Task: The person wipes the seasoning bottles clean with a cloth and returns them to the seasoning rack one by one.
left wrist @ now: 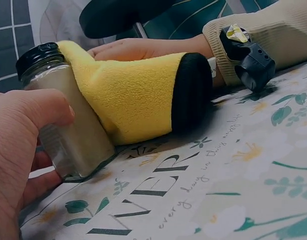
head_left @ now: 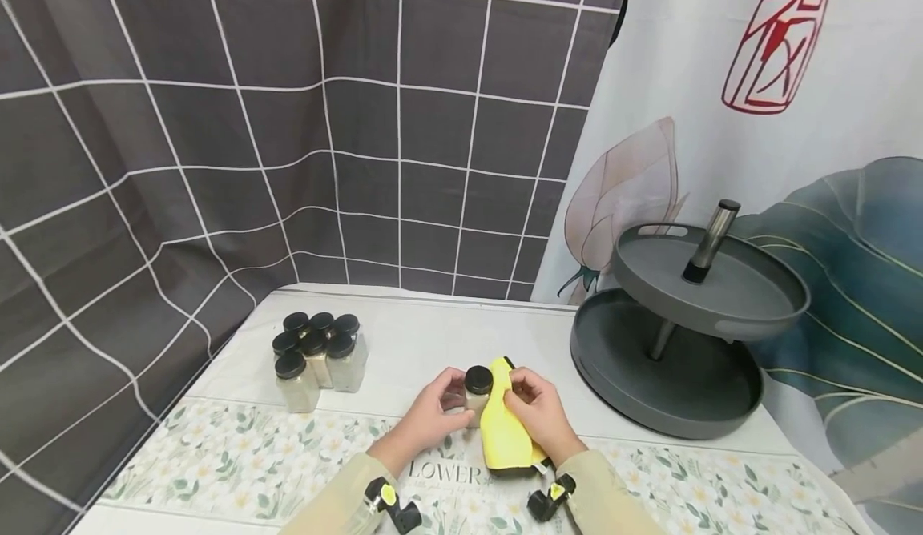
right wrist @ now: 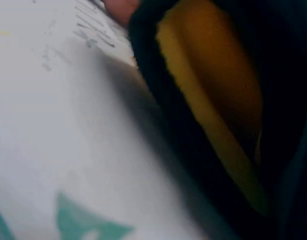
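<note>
My left hand [head_left: 437, 412] grips a clear glass jar [left wrist: 76, 125] with a black lid [head_left: 478, 380] and pale contents, thumb on the near side and fingers behind it. The jar's base is down at the table in the left wrist view, and the jar tilts a little. In my right hand [head_left: 537, 411] is a yellow cloth [head_left: 502, 431] with black edging, pinched near its upper part and laid against the jar's right side. The black-edged cloth [right wrist: 193, 107] fills much of the right wrist view and hangs in a fold, hiding the right fingers.
Several black-lidded jars [head_left: 317, 351] stand grouped at the table's back left. At the right is a grey two-tier round tray [head_left: 667, 419] with a metal post [head_left: 714, 235]. A floral table cover [head_left: 238, 463] lies under my arms. A dark grid curtain [head_left: 360, 126] hangs behind.
</note>
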Tool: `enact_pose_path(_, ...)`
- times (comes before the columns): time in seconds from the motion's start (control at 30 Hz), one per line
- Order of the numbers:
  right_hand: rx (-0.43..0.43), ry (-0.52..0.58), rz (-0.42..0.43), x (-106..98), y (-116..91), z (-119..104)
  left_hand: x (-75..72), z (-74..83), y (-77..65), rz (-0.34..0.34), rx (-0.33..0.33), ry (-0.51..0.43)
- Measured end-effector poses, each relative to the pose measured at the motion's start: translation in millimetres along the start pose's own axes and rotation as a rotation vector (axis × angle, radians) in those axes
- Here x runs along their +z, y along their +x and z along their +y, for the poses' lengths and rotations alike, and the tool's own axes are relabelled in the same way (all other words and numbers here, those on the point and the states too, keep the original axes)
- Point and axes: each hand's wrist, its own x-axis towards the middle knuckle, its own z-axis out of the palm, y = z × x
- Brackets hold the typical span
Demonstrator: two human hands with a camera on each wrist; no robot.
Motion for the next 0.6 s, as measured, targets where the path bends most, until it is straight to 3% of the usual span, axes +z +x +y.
enact_pose_path(0.1,-0.004,-0.063,-0.048,3,-3,-11,-2.8,11.2,-5.1,-0.002,0.005,-0.008)
enact_pose_path(0.17,-0.061,-0.097,-0.082,4,-5,-17,-3.9,15.3,-6.5,-0.001,-0.006,-0.011)
enact_pose_path(0.33,-0.129,-0.029,-0.077,3,-8,-21,-4.3,16.5,-7.3,0.005,-0.038,-0.012)
enact_pose_path(0.47,-0.052,-0.009,-0.022,4,-7,-20,-2.2,6.7,-4.6,0.007,-0.036,-0.009)
enact_pose_path(0.6,0.005,-0.107,-0.045,4,-5,-20,0.5,-9.0,0.6,0.013,-0.022,0.029)
